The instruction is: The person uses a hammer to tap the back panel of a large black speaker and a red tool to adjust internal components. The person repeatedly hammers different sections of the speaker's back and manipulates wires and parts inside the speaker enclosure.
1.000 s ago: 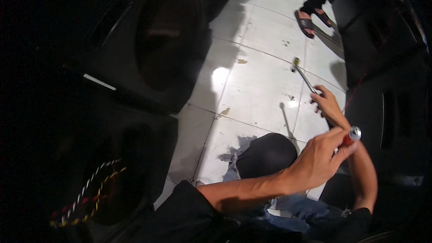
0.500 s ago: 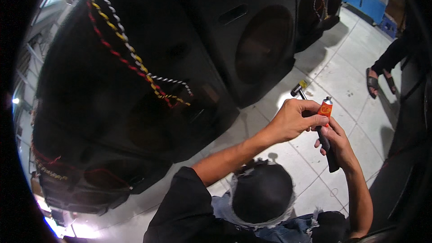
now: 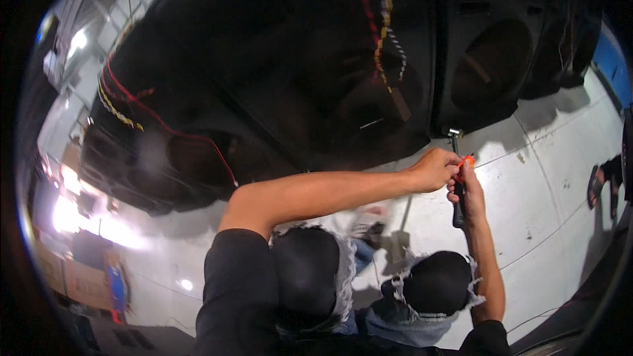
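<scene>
Fingers closed, my left hand pinches a small orange tube, which is partly covered by fingers. My right hand is closed around the black handle of a hammer, and its thumb lies against the tube too. The hammer stands head away from me, with its small head near the foot of the black speaker cabinets. Both hands meet above the pale tiled floor, beyond my knees.
Large black speaker cabinets line the far side. Twisted red, yellow and white wires hang from one; a thin red wire hangs further left. Another person's sandalled foot is at right. Cardboard boxes stand at lower left.
The view has swung left, bringing more cabinets, boxes and both knees into sight. My hands stay together on the tube and hammer; the tube's metal neck showed plainly before and is now blurred.
</scene>
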A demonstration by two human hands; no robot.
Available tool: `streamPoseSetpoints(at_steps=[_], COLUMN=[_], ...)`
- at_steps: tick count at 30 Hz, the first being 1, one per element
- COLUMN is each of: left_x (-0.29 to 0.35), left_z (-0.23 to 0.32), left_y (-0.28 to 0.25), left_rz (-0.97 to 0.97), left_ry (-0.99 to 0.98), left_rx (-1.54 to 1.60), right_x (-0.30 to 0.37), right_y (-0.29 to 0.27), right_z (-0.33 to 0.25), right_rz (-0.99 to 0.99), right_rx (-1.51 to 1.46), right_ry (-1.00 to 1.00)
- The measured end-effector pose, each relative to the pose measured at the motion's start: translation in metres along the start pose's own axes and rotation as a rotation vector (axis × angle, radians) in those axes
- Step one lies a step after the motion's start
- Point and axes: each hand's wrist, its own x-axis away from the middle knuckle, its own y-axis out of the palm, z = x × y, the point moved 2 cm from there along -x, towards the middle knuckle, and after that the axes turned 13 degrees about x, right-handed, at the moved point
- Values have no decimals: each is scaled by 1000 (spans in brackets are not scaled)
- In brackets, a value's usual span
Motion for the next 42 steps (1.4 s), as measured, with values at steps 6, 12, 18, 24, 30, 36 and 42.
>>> streamPoseSetpoints(at_steps=[6,12,18,24,30,36,42], left_x=[7,40,54,67,95,114,135], left_z=[-82,-222,-281,-314,-367,-393,-387], left_y=[-64,-94,-91,-134,-177,-212,-230], left_rz=[-125,-191,-401,-555,249,-77,-195], left_ry=[-331,-585,-607,-527,1001,966,346], left_rx=[110,613,711,397,-1050,-1118,-480], right_x=[-8,-3,16,41,21,-30,-57], right_y=[22,69,83,118,147,144,111], right_z=[49,133,178,135,140,112,87], right_rz=[48,-75,17,392,404,470,633], right_rx=[191,218,439,564,510,535,529], right_ry=[123,252,490,482,288,170,-55])
